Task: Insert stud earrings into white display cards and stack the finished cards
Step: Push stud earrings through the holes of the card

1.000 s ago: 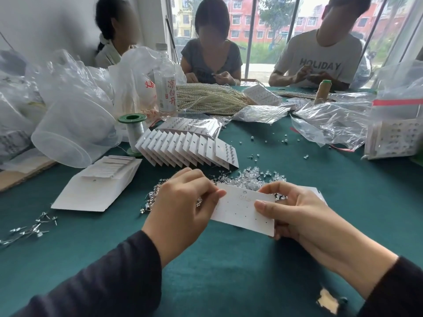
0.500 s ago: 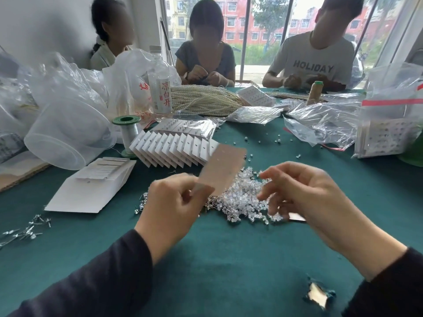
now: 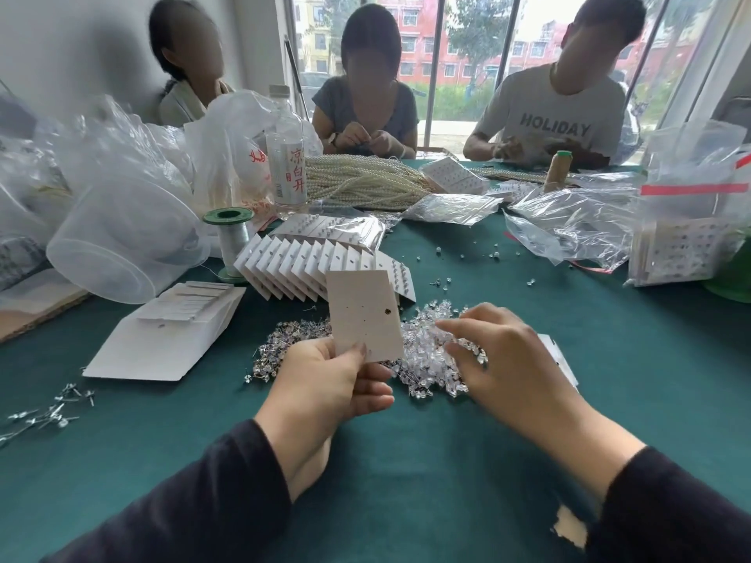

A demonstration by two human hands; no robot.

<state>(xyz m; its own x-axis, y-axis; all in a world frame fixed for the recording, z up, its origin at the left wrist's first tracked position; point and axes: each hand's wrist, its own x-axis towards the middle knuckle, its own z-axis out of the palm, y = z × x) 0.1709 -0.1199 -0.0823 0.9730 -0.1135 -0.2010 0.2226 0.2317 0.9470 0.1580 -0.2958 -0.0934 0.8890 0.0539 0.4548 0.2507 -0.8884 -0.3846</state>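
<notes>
The left hand (image 3: 325, 394) pinches a card (image 3: 363, 314) by its lower edge and holds it upright over the stud pile (image 3: 422, 359) on the desk (image 3: 406, 481). The right hand (image 3: 508, 359) dips bent fingers into the pile's right side; blur hides whether it grips anything. Behind the pile lies a fanned row of filled cards (image 3: 309, 270). Left of the pile sit blank cards (image 3: 162, 339), with a spool (image 3: 229, 237) and a tub (image 3: 122, 237) farther back. Plastic bags (image 3: 569, 229) crowd the desk behind and right of the pile.

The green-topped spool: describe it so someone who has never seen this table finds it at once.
Find the big clear plastic tub at the left of the green table. Between it and the fanned row of white cards stands the spool. Its flat green top and silvery thread set it apart from the tan spool far across.
</notes>
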